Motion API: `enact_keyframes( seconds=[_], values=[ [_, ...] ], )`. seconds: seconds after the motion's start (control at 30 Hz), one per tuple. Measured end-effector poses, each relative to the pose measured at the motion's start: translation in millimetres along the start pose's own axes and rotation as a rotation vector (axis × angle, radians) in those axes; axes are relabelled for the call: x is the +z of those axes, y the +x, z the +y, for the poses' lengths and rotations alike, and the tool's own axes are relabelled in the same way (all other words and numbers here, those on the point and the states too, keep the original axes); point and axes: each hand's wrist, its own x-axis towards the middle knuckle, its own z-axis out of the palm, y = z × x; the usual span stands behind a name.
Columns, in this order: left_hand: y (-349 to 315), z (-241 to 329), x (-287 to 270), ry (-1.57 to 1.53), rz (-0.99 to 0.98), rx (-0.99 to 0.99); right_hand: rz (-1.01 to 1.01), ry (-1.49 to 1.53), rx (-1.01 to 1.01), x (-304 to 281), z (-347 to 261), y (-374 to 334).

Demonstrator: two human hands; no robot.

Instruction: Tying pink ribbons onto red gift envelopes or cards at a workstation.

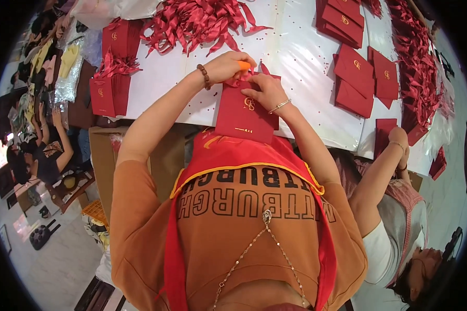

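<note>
A flat dark red paper gift bag (244, 118) with gold printing lies at the table's near edge, in front of my red apron. My left hand (227, 67), with an orange cover on one fingertip, is closed on a red ribbon (237, 81) at the bag's top edge. Beside it, my right hand (268, 91) pinches at the same ribbon, its lower fingers resting against the bag's upper face. The fingertips partly hide the ribbon, so whether it is knotted cannot be made out.
A heap of loose red ribbons (202, 23) lies on the white-covered table (161, 96). Stacks of red bags stand at left (109, 96) and right (354, 78). At right, a co-worker's hand (398, 137) touches another red bag. A cardboard box (102, 150) stands below the table edge.
</note>
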Motion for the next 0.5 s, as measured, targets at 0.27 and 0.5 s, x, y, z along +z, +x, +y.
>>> enact_keyframes(
  seconds=[0.27,0.5],
  values=[
    [0.1,-23.7,29.1,0.774,0.265,0.262,0.052,-0.215,-0.048,-9.0,-7.2,-9.6],
    [-22.8,-3.0,32.3,0.464,0.205,0.126,0.046,-0.128,0.131,-42.9,-11.9,-42.3]
  ],
)
